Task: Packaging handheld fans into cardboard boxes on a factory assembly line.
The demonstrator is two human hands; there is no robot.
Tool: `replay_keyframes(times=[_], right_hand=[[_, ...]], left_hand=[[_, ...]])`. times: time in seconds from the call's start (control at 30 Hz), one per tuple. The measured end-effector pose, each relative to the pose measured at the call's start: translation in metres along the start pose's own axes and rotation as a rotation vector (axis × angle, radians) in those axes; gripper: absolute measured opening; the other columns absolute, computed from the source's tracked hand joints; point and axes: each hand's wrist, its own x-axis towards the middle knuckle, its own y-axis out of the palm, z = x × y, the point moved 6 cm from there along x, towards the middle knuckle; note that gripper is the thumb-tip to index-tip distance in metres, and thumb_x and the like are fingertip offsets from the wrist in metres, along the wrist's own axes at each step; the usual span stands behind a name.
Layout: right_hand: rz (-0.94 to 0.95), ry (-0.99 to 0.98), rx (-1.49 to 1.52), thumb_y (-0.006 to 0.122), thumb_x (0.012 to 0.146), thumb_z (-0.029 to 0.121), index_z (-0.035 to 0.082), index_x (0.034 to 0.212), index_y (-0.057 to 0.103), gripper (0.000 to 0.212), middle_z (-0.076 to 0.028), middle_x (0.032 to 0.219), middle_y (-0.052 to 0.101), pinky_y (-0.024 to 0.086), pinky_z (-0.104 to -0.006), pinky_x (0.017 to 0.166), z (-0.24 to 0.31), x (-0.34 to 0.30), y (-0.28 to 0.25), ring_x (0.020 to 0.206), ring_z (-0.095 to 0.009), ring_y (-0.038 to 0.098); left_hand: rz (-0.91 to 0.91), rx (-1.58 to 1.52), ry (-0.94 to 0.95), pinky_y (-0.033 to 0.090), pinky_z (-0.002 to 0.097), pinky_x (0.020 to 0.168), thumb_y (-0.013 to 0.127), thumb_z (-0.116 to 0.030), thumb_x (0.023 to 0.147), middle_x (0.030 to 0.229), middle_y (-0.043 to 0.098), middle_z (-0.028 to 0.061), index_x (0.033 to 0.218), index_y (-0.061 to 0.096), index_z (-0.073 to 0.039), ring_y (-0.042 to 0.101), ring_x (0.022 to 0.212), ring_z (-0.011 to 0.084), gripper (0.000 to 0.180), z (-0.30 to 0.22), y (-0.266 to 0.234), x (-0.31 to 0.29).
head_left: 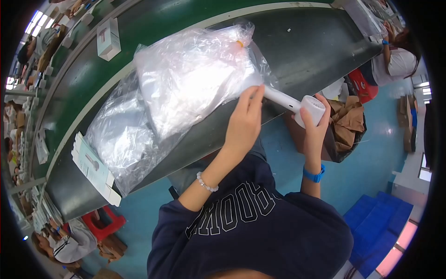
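Note:
A white hair dryer (pixel 284 99), with a long straight handle and a round vented head, is held level over the near edge of the dark conveyor belt. Wrapped round its head is my right hand (pixel 315 122), thumb and fingers on opposite sides. The fingers of my left hand (pixel 246 118) close on the far end of the handle. Beside that hand, a large clear plastic bag (pixel 186 88) full of pale, shiny contents lies on the belt, gathered at a yellow-orange tie. More clear plastic (pixel 123 135) spreads out to its left.
A printed carton (pixel 95 169) with raised flaps lies at the belt's near left. Another white box (pixel 108 39) stands on the far green surface. Below the belt's right side, a bin (pixel 346 125) holds brown paper. Co-workers sit at both ends; blue crates (pixel 376 232) stand lower right.

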Motion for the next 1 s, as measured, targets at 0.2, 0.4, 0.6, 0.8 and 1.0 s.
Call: replay_keyframes(times=[0.2, 0.4, 0.6, 0.8, 1.0], right_hand=[[0.104, 0.18, 0.431, 0.056, 0.087, 0.016, 0.005, 0.136, 0.034, 0.055, -0.013, 0.127, 0.045, 0.038, -0.0369, 0.102, -0.023, -0.021, 0.007, 0.118, -0.023, 0.047], [0.194, 0.144, 0.588, 0.053, 0.086, 0.008, 0.004, 0.139, 0.03, 0.058, -0.012, 0.13, 0.044, 0.034, -0.034, 0.105, -0.017, -0.025, 0.002, 0.121, -0.021, 0.045], [0.215, -0.055, 0.181, 0.058, 0.083, -0.002, 0.0, 0.14, 0.031, 0.063, -0.012, 0.131, 0.044, 0.037, -0.0331, 0.102, 0.011, -0.025, 0.003, 0.121, -0.021, 0.046], [0.266, -0.291, -0.188, 0.069, 0.076, -0.004, 0.0, 0.134, 0.043, 0.064, -0.01, 0.127, 0.046, 0.041, -0.0313, 0.097, 0.019, -0.029, 0.019, 0.116, -0.02, 0.05], [0.305, -0.44, -0.444, 0.069, 0.073, -0.006, 0.0, 0.131, 0.049, 0.061, -0.009, 0.123, 0.045, 0.041, -0.0308, 0.096, 0.03, -0.037, 0.036, 0.113, -0.018, 0.05]], left_hand=[[0.167, -0.278, 0.083, 0.05, 0.0352, 0.076, 0.057, 0.009, 0.08, 0.12, 0.05, 0.0152, 0.126, 0.052, 0.0, 0.062, 0.088, 0.0276, 0.047, -0.023, 0.03, -0.012], [0.358, -0.581, -0.02, 0.05, 0.0286, 0.078, 0.059, 0.011, 0.078, 0.126, 0.046, 0.0127, 0.132, 0.049, -0.001, 0.06, 0.086, 0.0182, 0.056, -0.028, 0.029, -0.012], [0.427, -1.044, -0.237, 0.05, 0.0258, 0.08, 0.061, 0.012, 0.08, 0.134, 0.035, 0.01, 0.136, 0.044, 0.001, 0.058, 0.089, 0.0116, 0.06, -0.024, 0.026, -0.016], [0.366, -1.261, -0.389, 0.049, 0.0259, 0.082, 0.061, 0.014, 0.08, 0.137, 0.033, 0.0086, 0.138, 0.041, 0.001, 0.057, 0.091, 0.011, 0.062, -0.007, 0.014, -0.021], [0.356, -1.254, -0.301, 0.049, 0.0256, 0.082, 0.061, 0.013, 0.081, 0.137, 0.033, 0.0084, 0.137, 0.042, 0.002, 0.056, 0.09, 0.0108, 0.06, 0.0, 0.004, -0.02]])
